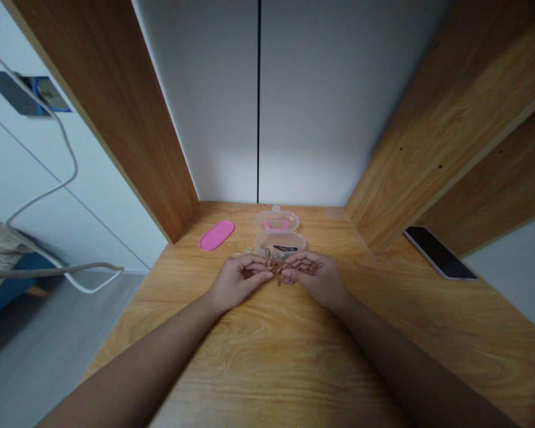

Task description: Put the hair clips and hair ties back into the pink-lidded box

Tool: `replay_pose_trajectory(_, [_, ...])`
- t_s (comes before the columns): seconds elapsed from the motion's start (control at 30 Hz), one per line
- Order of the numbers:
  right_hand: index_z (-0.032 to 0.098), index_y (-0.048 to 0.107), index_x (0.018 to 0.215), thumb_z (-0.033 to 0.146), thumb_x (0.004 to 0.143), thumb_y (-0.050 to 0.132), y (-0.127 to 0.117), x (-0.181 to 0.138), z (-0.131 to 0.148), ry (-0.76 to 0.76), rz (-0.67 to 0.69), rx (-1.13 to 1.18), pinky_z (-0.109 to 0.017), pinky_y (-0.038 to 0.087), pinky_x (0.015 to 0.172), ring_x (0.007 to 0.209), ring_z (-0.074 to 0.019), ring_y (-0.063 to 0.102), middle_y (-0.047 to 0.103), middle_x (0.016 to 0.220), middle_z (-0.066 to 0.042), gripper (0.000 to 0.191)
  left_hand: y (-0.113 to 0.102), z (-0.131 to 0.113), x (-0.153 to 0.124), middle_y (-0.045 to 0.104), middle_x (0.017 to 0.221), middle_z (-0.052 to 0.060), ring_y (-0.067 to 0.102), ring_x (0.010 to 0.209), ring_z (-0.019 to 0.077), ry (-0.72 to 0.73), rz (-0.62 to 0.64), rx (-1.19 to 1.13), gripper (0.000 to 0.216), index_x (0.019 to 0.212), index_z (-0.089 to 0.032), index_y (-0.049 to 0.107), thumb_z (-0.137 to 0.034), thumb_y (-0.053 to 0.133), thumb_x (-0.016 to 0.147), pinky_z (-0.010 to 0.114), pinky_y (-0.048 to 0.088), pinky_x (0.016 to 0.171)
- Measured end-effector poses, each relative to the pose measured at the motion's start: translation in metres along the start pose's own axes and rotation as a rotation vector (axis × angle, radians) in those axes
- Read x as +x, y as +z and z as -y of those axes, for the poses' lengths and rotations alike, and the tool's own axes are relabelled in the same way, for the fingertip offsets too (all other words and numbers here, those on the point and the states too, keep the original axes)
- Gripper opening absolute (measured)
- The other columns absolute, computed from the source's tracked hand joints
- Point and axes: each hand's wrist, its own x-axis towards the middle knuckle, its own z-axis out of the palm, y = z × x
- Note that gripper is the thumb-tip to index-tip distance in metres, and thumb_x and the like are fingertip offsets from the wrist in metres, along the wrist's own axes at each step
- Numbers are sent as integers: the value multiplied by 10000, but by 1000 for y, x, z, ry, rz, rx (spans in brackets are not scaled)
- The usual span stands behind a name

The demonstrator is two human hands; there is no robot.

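My left hand (245,278) and my right hand (315,277) meet over the wooden tabletop, fingertips pinched. Between them they hold a cluster of small gold-coloured metal pieces (277,264), ring-like or looped; their exact kind is too small to tell. Just behind the fingers lies an open clear plastic case (259,242), its lid side (295,221) tilted back with a pink part (276,225) in it. A dark hair clip (286,248) rests inside the near half. Left of the case, a few small rings (248,249) lie on the wood, partly behind my left hand.
A pink oval tray or insert (216,235) lies at the back left of the wooden tabletop (267,356). A phone-like dark slab (440,252) rests at the right under a wooden panel. White panels stand behind, and a white cable (66,142) hangs at the left.
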Motion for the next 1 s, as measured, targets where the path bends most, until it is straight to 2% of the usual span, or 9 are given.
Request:
replay_pose_trajectory(0.33, [165, 702, 851, 369, 674, 876, 0, 1, -1, -44, -32, 14, -299, 606, 613, 622, -153, 705, 751, 734, -46, 322, 0, 1, -1, 781, 904, 88, 742, 819, 175, -56, -9, -3, 283, 951, -144, 643, -368, 761, 823, 258, 557, 765])
replay_pose_trajectory(0.6, [176, 720, 866, 364, 697, 860, 2, 1, -2, -76, -36, 4, -278, 582, 608, 635, -143, 699, 754, 756, -40, 289, 1, -1, -1, 761, 848, 68, 715, 757, 152, -62, 5, 43, 267, 912, -140, 639, -363, 753, 823, 229, 523, 698])
replay_pose_trajectory(0.83, [178, 740, 865, 380, 682, 861, 1, 2, -3, -76, -72, -11, -285, 584, 594, 618, -143, 685, 758, 752, -44, 299, 1, -1, -1, 771, 885, 91, 705, 771, 157, -21, 2, 107, 259, 995, -130, 691, -347, 715, 855, 251, 532, 730])
replay_pose_trajectory(1.0, [193, 762, 893, 403, 701, 842, 0, 2, 0, -91, -77, -49, -294, 595, 606, 635, -153, 698, 769, 764, -48, 295, 0, 1, -2, 770, 841, 91, 692, 719, 152, -18, -14, 125, 288, 1032, -125, 693, -347, 719, 851, 254, 535, 706])
